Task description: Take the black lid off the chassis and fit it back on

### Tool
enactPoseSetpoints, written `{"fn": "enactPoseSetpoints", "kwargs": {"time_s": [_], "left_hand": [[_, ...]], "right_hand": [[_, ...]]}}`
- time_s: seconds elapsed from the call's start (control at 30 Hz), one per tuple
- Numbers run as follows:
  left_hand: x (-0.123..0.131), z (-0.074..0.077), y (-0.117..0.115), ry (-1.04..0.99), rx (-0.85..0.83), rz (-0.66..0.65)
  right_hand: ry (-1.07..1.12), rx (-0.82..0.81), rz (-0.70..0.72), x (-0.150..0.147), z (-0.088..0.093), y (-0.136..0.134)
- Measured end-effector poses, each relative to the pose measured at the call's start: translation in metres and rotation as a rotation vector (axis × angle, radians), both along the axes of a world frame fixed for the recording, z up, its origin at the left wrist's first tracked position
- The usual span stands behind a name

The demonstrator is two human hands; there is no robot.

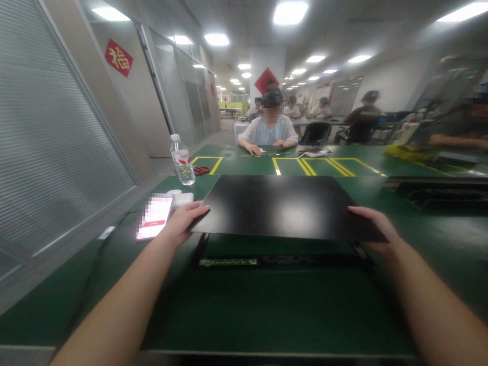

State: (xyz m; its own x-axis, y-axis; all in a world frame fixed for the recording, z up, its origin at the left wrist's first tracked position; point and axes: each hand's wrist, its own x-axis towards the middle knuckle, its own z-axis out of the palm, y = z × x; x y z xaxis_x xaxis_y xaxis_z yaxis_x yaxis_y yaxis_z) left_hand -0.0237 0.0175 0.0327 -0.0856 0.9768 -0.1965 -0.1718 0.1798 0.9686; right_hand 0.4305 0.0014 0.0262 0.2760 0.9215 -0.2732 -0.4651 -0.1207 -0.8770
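A flat, glossy black rectangular panel (279, 206) is held level above the green table, with ceiling light reflected in its surface. My left hand (184, 219) grips its left edge, thumb on top. At the right edge my right hand (373, 225) has closed on it in the same way, and its fingers underneath are mostly hidden. Below the panel lies a dark frame (305, 261) with a strip of green circuit board (228, 262) along its near side. The panel covers the far part of this frame.
Left of the panel are a lit phone (155, 217), a white case (182, 197), a water bottle (183, 161) and red-handled scissors (202, 170). Yellow tape (305, 167) marks the green table (279, 308). Dark strips (449, 194) lie at right. A person (269, 127) sits opposite.
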Motion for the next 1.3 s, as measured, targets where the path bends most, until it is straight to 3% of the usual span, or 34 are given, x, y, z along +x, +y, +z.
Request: {"fn": "enactPoseSetpoints", "kwargs": {"time_s": [0.07, 0.17, 0.57, 0.97, 1.3], "left_hand": [[-0.002, 0.000, 0.001, -0.012, 0.022, 0.033], [-0.002, 0.001, 0.001, -0.024, 0.063, 0.054], [-0.006, 0.007, 0.000, -0.010, 0.106, 0.169], [0.008, 0.010, -0.005, -0.010, 0.004, 0.181], [0.007, 0.003, -0.003, -0.008, 0.005, 0.129]], "right_hand": [[-0.017, -0.124, 0.142, 0.001, -0.001, 0.001], [-0.044, -0.102, 0.248, 0.001, 0.001, 0.001], [-0.174, -0.030, 0.161, 0.009, -0.009, 0.011], [-0.500, -0.139, 0.165, 0.011, -0.011, 0.010], [-0.545, -0.147, 0.067, 0.010, -0.015, 0.014]]}}
